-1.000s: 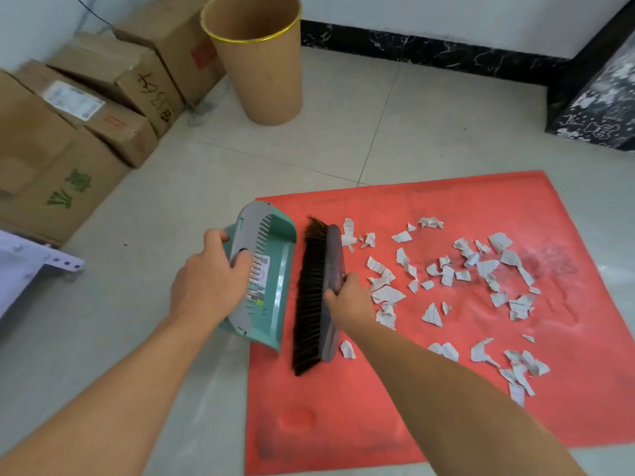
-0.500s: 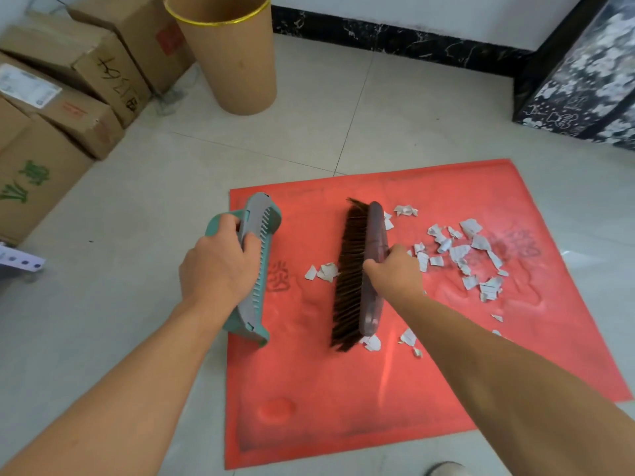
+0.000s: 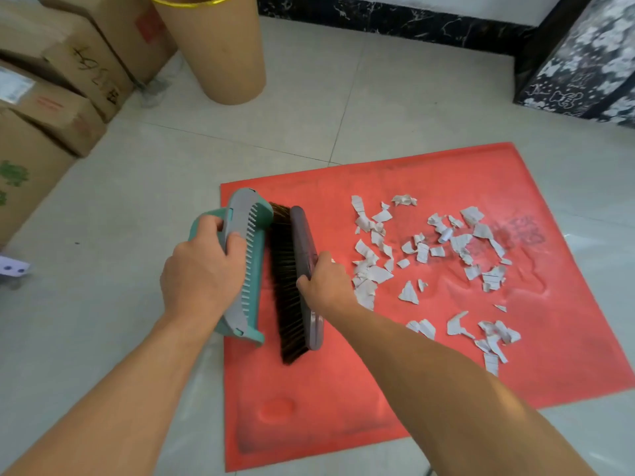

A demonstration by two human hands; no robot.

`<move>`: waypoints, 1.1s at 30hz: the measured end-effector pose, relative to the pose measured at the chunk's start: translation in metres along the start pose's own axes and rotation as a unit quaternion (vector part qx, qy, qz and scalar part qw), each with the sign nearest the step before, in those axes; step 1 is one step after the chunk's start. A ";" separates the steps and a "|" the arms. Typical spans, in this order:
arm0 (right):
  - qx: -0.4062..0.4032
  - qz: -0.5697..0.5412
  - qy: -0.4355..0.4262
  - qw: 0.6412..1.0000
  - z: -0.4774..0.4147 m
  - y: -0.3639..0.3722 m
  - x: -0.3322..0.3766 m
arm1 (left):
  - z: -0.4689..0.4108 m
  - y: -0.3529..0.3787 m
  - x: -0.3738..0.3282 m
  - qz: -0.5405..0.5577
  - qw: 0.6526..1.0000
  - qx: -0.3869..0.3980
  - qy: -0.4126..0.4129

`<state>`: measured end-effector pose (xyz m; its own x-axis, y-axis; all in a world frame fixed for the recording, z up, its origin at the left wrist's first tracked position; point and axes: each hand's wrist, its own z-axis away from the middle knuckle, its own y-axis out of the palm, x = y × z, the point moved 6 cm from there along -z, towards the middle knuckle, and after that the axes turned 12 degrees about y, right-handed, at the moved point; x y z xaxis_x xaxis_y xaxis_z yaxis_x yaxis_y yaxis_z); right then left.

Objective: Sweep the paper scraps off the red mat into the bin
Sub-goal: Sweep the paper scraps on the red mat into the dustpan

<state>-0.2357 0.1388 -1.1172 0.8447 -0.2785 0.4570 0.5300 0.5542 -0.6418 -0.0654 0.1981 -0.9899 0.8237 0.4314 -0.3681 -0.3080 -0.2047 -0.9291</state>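
Note:
A red mat (image 3: pixel 343 407) lies on the tiled floor. Several pale paper scraps (image 3: pixel 429 255) are strewn over its right half. My left hand (image 3: pixel 201 273) grips a teal and grey dustpan (image 3: pixel 249 266), tilted on edge at the mat's left border. My right hand (image 3: pixel 326 283) grips a dark brush (image 3: pixel 292 286) with black bristles, which lies right against the dustpan's mouth. The tan cardboard bin (image 3: pixel 220 46) with a gold rim stands on the floor beyond the mat, up and to the left.
Cardboard boxes (image 3: pixel 62 84) are stacked along the left wall. A black patterned box (image 3: pixel 591 60) stands at the upper right. A white paper strip (image 3: pixel 13 267) lies on the floor at the far left.
The brush has swept left from mid-mat up against the dustpan. The scraps that lay between brush and dustpan are no longer in sight.

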 end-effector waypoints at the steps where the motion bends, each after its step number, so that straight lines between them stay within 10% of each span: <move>1: -0.007 0.012 0.014 1.000 -0.002 -0.005 -0.008 | 0.000 0.001 -0.001 0.003 1.000 -0.004 0.002; 12: -0.092 0.058 0.061 0.992 -0.014 -0.107 -0.050 | 0.006 0.012 -0.036 -0.017 0.999 0.012 0.046; 23: 0.009 -0.035 0.019 0.999 0.009 -0.027 -0.025 | 0.008 0.007 -0.033 -0.018 0.999 0.003 0.042; 33: -0.100 0.099 0.026 0.990 0.004 -0.080 -0.051 | 0.007 0.013 -0.039 -0.020 0.999 0.008 0.049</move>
<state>-0.3216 0.1119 -1.0862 0.9334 -0.2228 0.2813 0.3536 0.4370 -0.8271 -0.1051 0.1848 -0.9883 0.8773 0.3514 -0.3268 -0.2817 -0.1743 -0.9435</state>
